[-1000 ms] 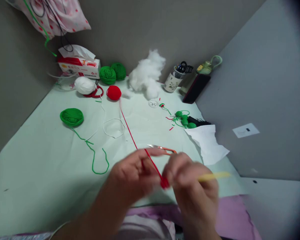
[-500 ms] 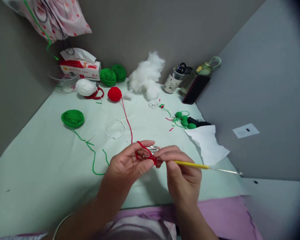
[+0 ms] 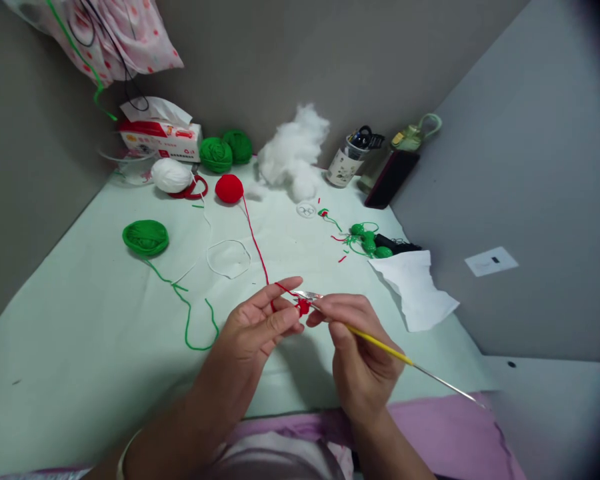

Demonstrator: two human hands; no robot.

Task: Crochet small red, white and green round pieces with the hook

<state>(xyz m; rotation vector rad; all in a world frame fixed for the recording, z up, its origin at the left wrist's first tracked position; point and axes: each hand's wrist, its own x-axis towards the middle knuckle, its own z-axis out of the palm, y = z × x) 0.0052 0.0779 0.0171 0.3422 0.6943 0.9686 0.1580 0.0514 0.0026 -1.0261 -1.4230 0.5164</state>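
Observation:
Near the front middle of the table, my left hand (image 3: 263,323) pinches a small red crochet piece (image 3: 304,306) between thumb and fingers. Red yarn runs over its raised index finger and back to the red yarn ball (image 3: 229,189). My right hand (image 3: 363,347) grips a crochet hook (image 3: 380,344) by its yellow handle, pen-like. The hook's tip is at the red piece; its long metal rear end slopes down to the right. Just behind the fingertips lies a silvery metal tool (image 3: 307,295), partly hidden, so its kind is unclear.
Green yarn balls (image 3: 145,237), a white ball (image 3: 172,175) and red-handled scissors (image 3: 198,188) are on the left. White stuffing (image 3: 295,153), a pen cup (image 3: 347,160) and a bottle (image 3: 409,138) stand at the back. Green crocheted pieces (image 3: 369,241) and white paper (image 3: 415,290) lie right.
The crochet hook has tilted, its rear end swinging down toward the table's front edge. The red piece has turned and moved up slightly in my left fingers, and the yarn loop is drawn flatter.

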